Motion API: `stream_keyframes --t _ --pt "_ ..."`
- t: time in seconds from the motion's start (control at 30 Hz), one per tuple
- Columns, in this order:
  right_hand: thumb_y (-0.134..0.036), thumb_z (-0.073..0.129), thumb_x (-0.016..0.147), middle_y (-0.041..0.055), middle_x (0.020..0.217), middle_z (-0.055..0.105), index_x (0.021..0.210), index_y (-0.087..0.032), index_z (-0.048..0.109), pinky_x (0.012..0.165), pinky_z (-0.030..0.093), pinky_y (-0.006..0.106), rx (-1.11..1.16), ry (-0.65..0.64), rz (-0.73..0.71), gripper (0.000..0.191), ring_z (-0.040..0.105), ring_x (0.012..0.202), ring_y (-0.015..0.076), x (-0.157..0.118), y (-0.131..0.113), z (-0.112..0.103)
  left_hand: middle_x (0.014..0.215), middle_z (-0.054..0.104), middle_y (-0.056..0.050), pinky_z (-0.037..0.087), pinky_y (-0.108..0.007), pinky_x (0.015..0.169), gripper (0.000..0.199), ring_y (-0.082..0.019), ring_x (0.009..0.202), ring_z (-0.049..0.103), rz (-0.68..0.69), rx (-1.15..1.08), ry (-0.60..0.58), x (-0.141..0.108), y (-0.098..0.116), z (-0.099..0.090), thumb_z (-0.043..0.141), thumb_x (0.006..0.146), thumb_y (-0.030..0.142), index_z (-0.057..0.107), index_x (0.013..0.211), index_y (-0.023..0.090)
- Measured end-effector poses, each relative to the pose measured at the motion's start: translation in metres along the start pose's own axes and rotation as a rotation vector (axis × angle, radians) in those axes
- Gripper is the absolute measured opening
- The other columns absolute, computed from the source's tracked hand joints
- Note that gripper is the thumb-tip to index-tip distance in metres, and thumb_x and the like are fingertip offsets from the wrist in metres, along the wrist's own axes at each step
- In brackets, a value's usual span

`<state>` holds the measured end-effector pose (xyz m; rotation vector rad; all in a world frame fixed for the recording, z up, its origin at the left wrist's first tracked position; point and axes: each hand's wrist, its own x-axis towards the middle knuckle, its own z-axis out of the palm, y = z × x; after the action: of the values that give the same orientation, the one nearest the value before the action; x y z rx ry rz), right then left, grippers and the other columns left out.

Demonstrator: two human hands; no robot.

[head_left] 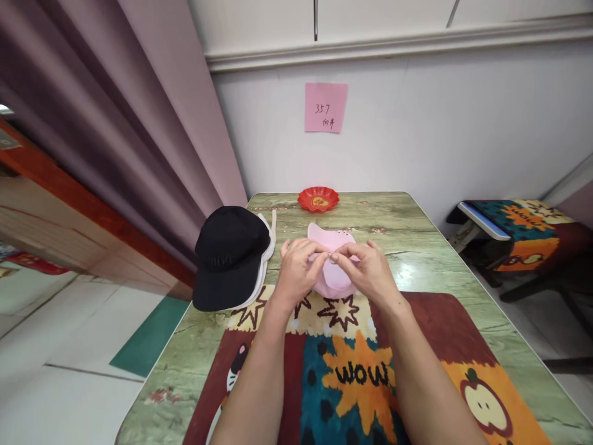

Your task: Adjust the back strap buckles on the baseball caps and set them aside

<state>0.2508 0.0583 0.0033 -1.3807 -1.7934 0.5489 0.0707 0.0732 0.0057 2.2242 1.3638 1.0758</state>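
Observation:
A pale pink scoop-shaped container rests on the table at the far edge of a colourful mat. Above it, my left hand and my right hand meet with their thumbs and index fingers pinched close together. Between the fingertips is a tiny shiny item, too small to make out. A few small dark specks lie at the far side of the pink container, whose middle is partly hidden by my fingers.
A black cap lies over white items at the table's left edge. Behind the container is a red scalloped dish. The patterned mat lies under my forearms. A pink note is on the wall; a stool stands right.

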Motion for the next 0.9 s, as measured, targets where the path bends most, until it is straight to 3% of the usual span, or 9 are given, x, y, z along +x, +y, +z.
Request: stream_keyframes --t 0.1,0.2,0.3,0.43,0.53,0.63,0.73,0.8,0.9 --pt "-0.053 0.048 0.098 0.0085 0.108 0.077 0.115 -0.023 0.07 0.097 0.047 0.044 0.176 0.064 0.053 0.041 0.069 0.102 0.0265 0.001 0.016 -0.014 0.114 0.072 -0.007 0.044 -0.038 0.102 0.023 -0.023 0.11 0.064 -0.051 -0.09 0.144 0.001 -0.019 -0.008 0.056 0.094 0.035 0.066 0.109 0.022" --pt "-0.047 0.045 0.099 0.0088 0.103 0.078 0.116 -0.023 0.071 0.087 0.05 0.04 0.044 0.268 0.18 0.039 0.07 0.101 0.0286 0.001 0.041 -0.028 0.111 0.072 -0.01 0.049 -0.037 0.094 0.027 -0.025 0.106 0.066 -0.195 -0.036 0.259 0.001 -0.041 -0.015 0.054 0.093 0.034 0.066 0.111 0.018" --pt "-0.028 0.048 0.095 0.0093 0.108 0.077 0.109 -0.025 0.075 0.092 0.048 0.047 -0.359 0.268 0.319 0.031 0.07 0.103 0.0326 -0.002 0.066 -0.035 0.116 0.07 -0.013 0.047 -0.043 0.099 0.031 -0.029 0.112 0.064 -0.24 0.159 0.177 -0.002 -0.055 -0.015 0.05 0.09 0.02 0.067 0.117 0.017" --pt "-0.007 0.052 0.081 0.0108 0.128 0.069 0.13 -0.029 0.068 0.097 0.048 0.049 -0.566 -0.004 0.302 0.056 0.066 0.114 0.0336 -0.007 0.095 -0.031 0.15 0.051 -0.013 0.035 -0.05 0.113 0.071 -0.03 0.136 0.05 -0.153 0.294 -0.048 -0.006 -0.062 -0.008 0.04 0.08 -0.001 0.049 0.147 0.023" --pt "-0.003 0.057 0.075 0.0098 0.143 0.059 0.14 -0.032 0.06 0.102 0.048 0.045 -0.455 -0.134 0.176 0.071 0.06 0.126 0.0308 -0.007 0.107 -0.021 0.158 0.041 -0.012 0.033 -0.049 0.115 0.072 -0.028 0.144 0.041 -0.09 0.238 -0.134 -0.006 -0.064 -0.001 0.04 0.08 -0.002 0.049 0.146 0.025" --pt "-0.004 0.058 0.076 0.0081 0.141 0.059 0.112 -0.03 0.075 0.106 0.046 0.043 -0.337 -0.159 0.101 0.047 0.058 0.129 0.0288 -0.004 0.108 -0.015 0.151 0.052 -0.01 0.026 -0.054 0.119 0.045 -0.029 0.141 0.045 -0.057 0.165 -0.13 -0.005 -0.061 -0.001 0.047 0.082 0.004 0.068 0.116 0.025" --pt "-0.013 0.062 0.081 0.007 0.134 0.064 0.09 -0.027 0.077 0.109 0.043 0.045 -0.151 -0.093 0.025 0.022 0.058 0.129 0.0291 -0.001 0.095 -0.021 0.136 0.064 -0.007 0.019 -0.056 0.121 0.02 -0.029 0.133 0.052 -0.065 -0.019 -0.086 -0.003 -0.05 -0.012 0.057 0.084 0.012 0.07 0.094 0.024" --pt "-0.023 0.069 0.082 0.0066 0.133 0.066 0.098 -0.027 0.077 0.109 0.043 0.046 0.093 -0.031 -0.019 0.018 0.059 0.127 0.0293 -0.001 0.081 -0.029 0.124 0.07 -0.007 0.033 -0.048 0.116 0.01 -0.027 0.125 0.059 -0.078 -0.272 -0.024 -0.003 -0.04 -0.024 0.066 0.084 0.02 0.07 0.092 0.023" --pt "-0.035 0.077 0.081 0.0056 0.119 0.074 0.111 -0.027 0.075 0.096 0.052 0.041 0.555 0.074 0.02 0.032 0.067 0.11 0.0266 -0.004 0.056 -0.038 0.098 0.075 -0.004 0.052 -0.029 0.087 0.018 -0.02 0.093 0.069 -0.182 -0.746 0.14 -0.005 -0.025 -0.038 0.078 0.079 0.03 0.069 0.091 0.02"
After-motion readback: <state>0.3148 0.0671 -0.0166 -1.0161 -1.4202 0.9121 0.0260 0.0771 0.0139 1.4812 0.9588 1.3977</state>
